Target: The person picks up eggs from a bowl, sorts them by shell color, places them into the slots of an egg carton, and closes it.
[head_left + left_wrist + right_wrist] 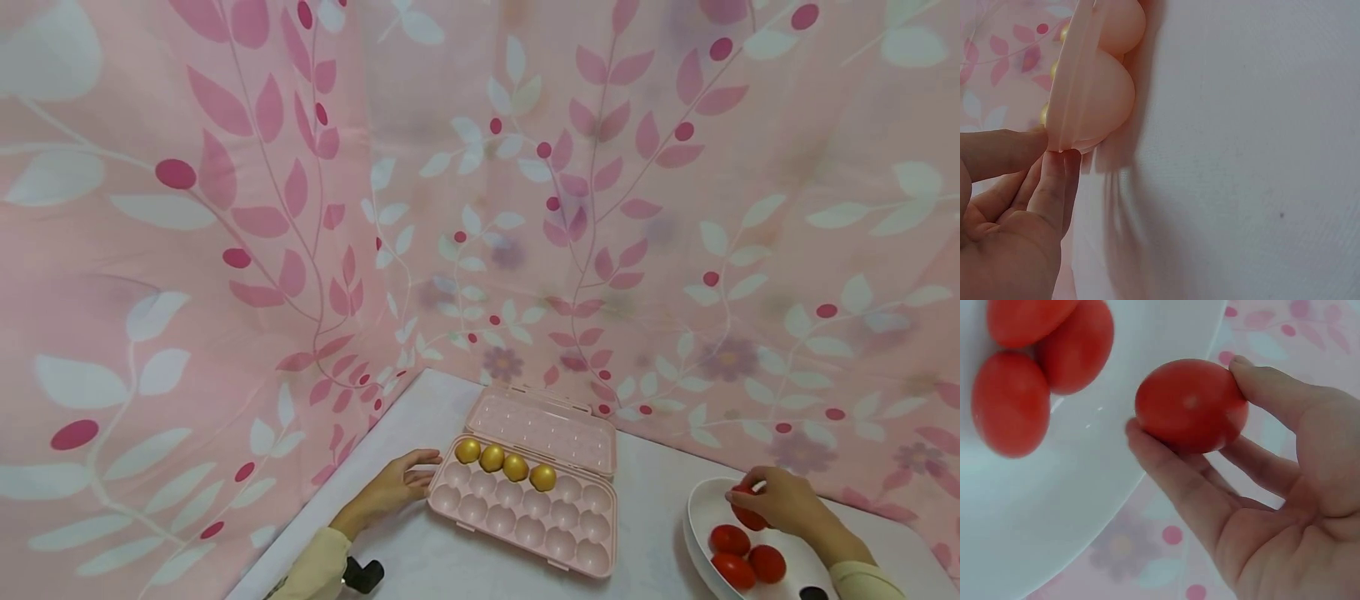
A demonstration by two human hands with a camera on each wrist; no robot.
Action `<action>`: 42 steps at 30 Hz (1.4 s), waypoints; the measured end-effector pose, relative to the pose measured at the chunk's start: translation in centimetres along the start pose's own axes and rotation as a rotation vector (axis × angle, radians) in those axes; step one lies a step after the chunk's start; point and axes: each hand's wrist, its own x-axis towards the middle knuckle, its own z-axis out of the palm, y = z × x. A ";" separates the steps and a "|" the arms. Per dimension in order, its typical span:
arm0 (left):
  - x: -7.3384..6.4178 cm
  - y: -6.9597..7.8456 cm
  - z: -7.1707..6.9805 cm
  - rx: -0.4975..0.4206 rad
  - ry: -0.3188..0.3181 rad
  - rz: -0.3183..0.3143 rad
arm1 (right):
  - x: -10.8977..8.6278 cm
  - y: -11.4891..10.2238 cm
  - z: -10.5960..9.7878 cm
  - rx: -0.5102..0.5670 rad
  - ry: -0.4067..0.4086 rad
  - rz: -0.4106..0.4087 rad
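A pink plastic egg box (508,493) lies on the table with its lid folded back. Several gold eggs (492,457) fill part of its back row; the front cups hold nothing. At the box's left end is my left hand (393,492); in the left wrist view its thumb and fingertips pinch the rim of the egg box (1069,94). My right hand (795,504) holds a red egg (1191,406) between thumb and fingers, above the white bowl (699,510). Inside the bowl, 3 more red eggs (1011,405) lie close together.
The clear pink lid (547,429) leans back behind the box. A white cloth (405,550) covers the table. Pink leaf-patterned curtains (480,183) stand along the left and back edges. A black device (363,575) sits at my left wrist.
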 end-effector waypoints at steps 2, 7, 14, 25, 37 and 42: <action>0.0 0.0 0.0 0.002 0.003 -0.004 | 0.0 -0.6 -0.1 0.004 0.045 -0.033; -0.1 0.1 0.1 -0.005 0.006 -0.004 | 0.1 -1.9 -0.1 -0.001 0.161 -0.101; -0.2 0.3 0.1 0.010 -0.002 0.009 | -0.1 -4.4 0.4 0.055 0.243 -0.116; -0.2 0.2 0.1 0.011 -0.010 0.019 | 1.4 -8.1 3.2 0.139 0.336 -0.161; -0.1 0.0 0.2 0.010 -0.006 0.032 | 3.7 -13.4 7.6 0.287 0.335 -0.277; 0.0 -0.2 0.1 -0.010 -0.009 0.029 | 4.2 -16.3 9.4 0.351 0.273 -0.254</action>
